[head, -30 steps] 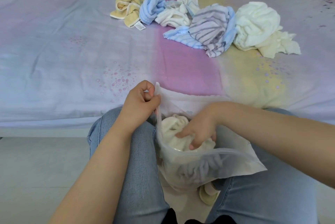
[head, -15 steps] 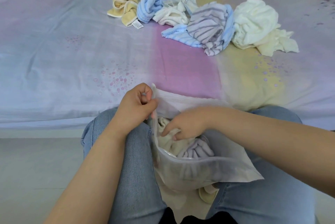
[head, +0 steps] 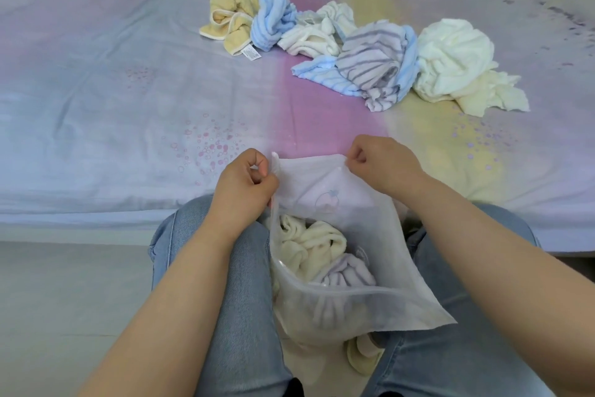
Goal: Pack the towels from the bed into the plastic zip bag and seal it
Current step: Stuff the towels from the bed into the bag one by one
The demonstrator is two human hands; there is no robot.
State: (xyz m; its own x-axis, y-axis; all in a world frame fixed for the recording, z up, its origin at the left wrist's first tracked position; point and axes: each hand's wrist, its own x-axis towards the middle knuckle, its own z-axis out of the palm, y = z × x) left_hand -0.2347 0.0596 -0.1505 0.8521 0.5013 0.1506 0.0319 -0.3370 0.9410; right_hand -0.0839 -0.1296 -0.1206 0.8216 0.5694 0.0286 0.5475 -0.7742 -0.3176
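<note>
Zip bag (head: 338, 309) on lap: left hand (head: 243, 186) and right hand (head: 381, 165) pinch its rim apart; loose towels (head: 373, 65) at twelve o'clock, right hand nearer.

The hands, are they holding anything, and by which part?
Both hold the plastic zip bag by its open top edge: the left hand pinches the left corner, the right hand the far rim.

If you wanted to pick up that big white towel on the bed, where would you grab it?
Take the white towel at the top of its bunched mound, coming down from above. It sits as a rounded heap with folds a grip can close on, while its flat tail spreads low on the bed sheet.
</note>
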